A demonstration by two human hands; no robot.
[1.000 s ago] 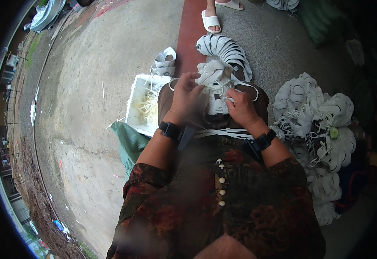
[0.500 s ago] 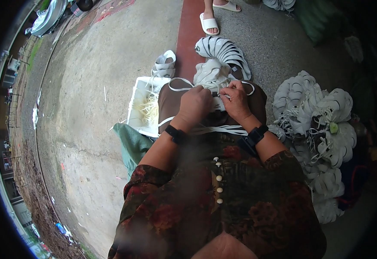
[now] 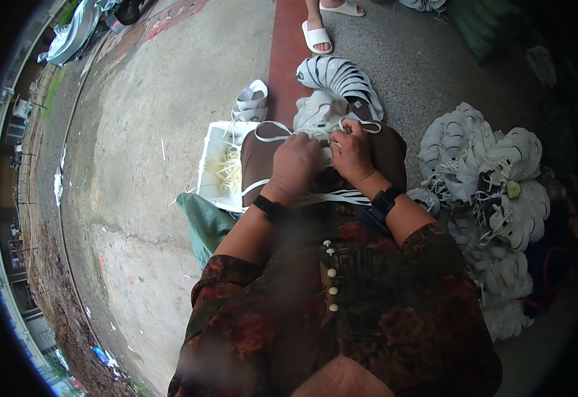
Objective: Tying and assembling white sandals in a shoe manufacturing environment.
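Observation:
A white shoe upper (image 3: pixel 320 109) lies at the far side of the brown cloth (image 3: pixel 388 155) on my lap. My left hand (image 3: pixel 295 162) is closed at the upper's near edge, its fingertips mostly hidden. Close beside it, my right hand (image 3: pixel 353 153) pinches a white shoelace (image 3: pixel 371 127) between thumb and fingers. Another loop of lace (image 3: pixel 272 137) curves out left of my left hand. More white laces (image 3: pixel 342 198) lie across my lap below both wrists.
Beyond the cloth stands a curved row of white uppers (image 3: pixel 338 74). A white box of laces (image 3: pixel 215 162) sits at left, near stacked uppers (image 3: pixel 251 99) and green cloth (image 3: pixel 203 225). Bundled uppers (image 3: pixel 487 172) pile up at right. A person's sandalled foot (image 3: pixel 318 38) is ahead.
My right hand has shifted slightly left and toward me, its fingers more bent around the lace. The left lace loop has changed shape a little. My left hand stays near the upper.

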